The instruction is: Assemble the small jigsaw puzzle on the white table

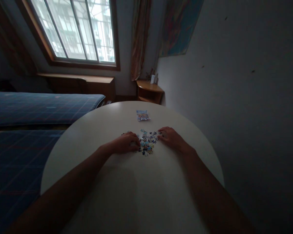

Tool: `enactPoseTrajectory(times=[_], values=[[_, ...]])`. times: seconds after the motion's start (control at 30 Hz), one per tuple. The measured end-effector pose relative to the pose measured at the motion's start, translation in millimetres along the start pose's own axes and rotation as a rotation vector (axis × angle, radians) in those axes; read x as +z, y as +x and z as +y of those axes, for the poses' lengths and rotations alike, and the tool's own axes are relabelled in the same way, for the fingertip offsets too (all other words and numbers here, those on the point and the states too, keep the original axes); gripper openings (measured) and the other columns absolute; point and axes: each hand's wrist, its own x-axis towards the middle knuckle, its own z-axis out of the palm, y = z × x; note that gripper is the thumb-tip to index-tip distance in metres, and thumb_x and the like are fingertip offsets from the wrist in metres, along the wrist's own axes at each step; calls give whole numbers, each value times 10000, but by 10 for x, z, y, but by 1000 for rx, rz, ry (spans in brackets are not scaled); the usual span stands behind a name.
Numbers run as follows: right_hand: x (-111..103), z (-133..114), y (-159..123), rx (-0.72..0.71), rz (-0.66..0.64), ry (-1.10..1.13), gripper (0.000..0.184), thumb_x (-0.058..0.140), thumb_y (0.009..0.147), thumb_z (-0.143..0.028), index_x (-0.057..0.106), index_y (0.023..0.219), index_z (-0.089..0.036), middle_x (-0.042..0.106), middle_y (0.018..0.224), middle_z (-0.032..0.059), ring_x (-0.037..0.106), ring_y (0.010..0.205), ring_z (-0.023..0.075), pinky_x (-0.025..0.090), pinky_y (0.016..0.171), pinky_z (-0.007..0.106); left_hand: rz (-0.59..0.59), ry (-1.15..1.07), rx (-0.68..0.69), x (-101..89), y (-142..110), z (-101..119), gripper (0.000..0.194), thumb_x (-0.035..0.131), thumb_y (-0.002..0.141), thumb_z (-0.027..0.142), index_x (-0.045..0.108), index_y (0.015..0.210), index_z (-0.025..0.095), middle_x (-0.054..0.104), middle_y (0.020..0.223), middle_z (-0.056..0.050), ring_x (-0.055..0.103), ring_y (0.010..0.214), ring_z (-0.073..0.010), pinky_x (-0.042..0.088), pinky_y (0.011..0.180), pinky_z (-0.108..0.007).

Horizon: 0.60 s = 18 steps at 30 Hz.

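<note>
A loose pile of small jigsaw puzzle pieces (146,143) lies on the round white table (136,188) between my two hands. My left hand (127,143) rests at the pile's left side, its fingers bent and a little apart, with the fingertips against the nearest pieces. At the right edge of the pile, my right hand (169,138) lies low with thumb and fingers apart, and several pieces show by its fingertips. Neither hand visibly lifts a piece. Beyond the pile lies a small, colourful printed packet (143,115).
A mattress with a dark checked cover (39,107) stands left of the table. Close on the right is a bare wall (234,113). A wooden corner shelf (150,87) stands behind the table, and a barred window (78,29) is at the back left.
</note>
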Motion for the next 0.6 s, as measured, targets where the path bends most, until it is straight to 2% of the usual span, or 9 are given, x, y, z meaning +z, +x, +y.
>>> enactPoseTrajectory(times=[0.17,0.33,0.47,0.6], values=[[105,-62,-4,-5,-53,43,605,572,892,-544,556,1355,-155,579,1382,154,542,1268,278,407,1091,439,77,15,-41,-4,24,-30,173,589,925,329,727,929,224,710,948,-42,626,964,-201,457,926,-314],[161,-242,-7,-28,-157,23,853,452,859,-746,433,1473,-154,426,1522,162,363,1424,319,273,1172,500,272,56,-227,-46,13,-212,212,550,919,333,719,949,209,734,949,-52,653,903,-208,486,879,-328],[199,-406,-9,-35,-246,-14,961,422,808,-826,340,1530,-198,300,1593,130,235,1479,338,185,1197,527,400,101,-390,-60,-43,-424,231,551,899,348,714,978,206,744,938,-55,663,881,-220,498,867,-349],[239,-514,-15,-89,-275,-27,1002,412,787,-851,295,1549,-211,249,1615,117,195,1491,336,158,1207,504,472,157,-516,-54,-84,-600,213,568,877,327,722,974,215,745,950,-59,649,950,-245,493,902,-375]])
